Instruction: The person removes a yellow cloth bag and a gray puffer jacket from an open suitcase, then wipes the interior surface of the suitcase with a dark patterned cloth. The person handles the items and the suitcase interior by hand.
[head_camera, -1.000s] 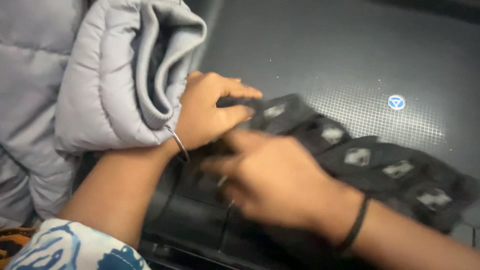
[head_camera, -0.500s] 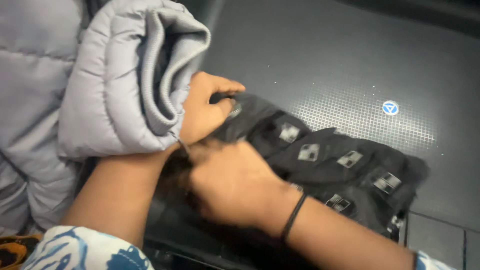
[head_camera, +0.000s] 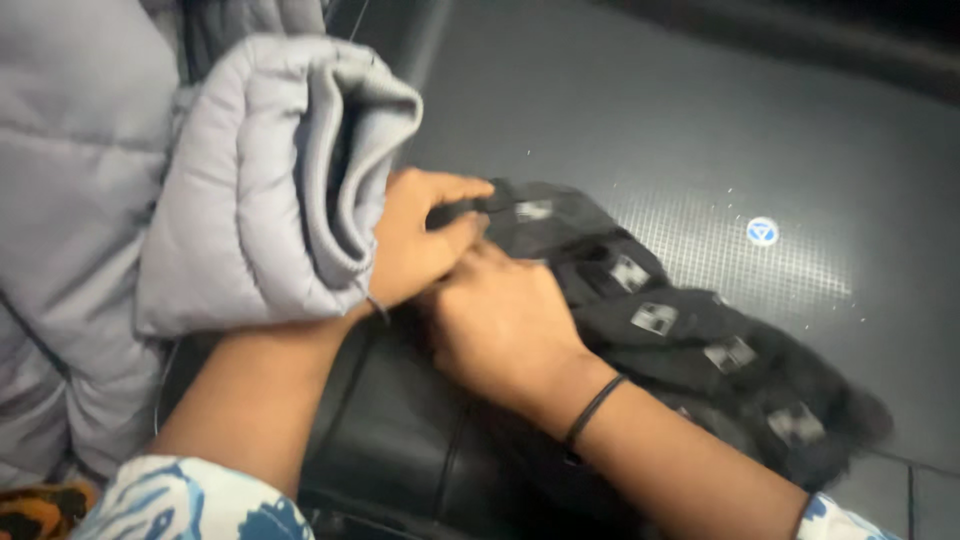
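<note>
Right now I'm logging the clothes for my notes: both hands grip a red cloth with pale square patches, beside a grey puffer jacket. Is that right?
Not quite: the cloth is black, not red. The head view shows the left hand and right hand on a black cloth with pale square patches, beside the grey puffer jacket.

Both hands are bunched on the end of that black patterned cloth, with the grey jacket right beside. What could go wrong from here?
1. The grey puffer jacket leans over the left hand; its cuff might get caught up in the black cloth or hide the grip.
2. The cloth's far end lies loose and bunched on the dark surface, so it may drag unevenly or slip.
3. The right hand covers the near end of the cloth, so what happens there cannot be checked.
</note>
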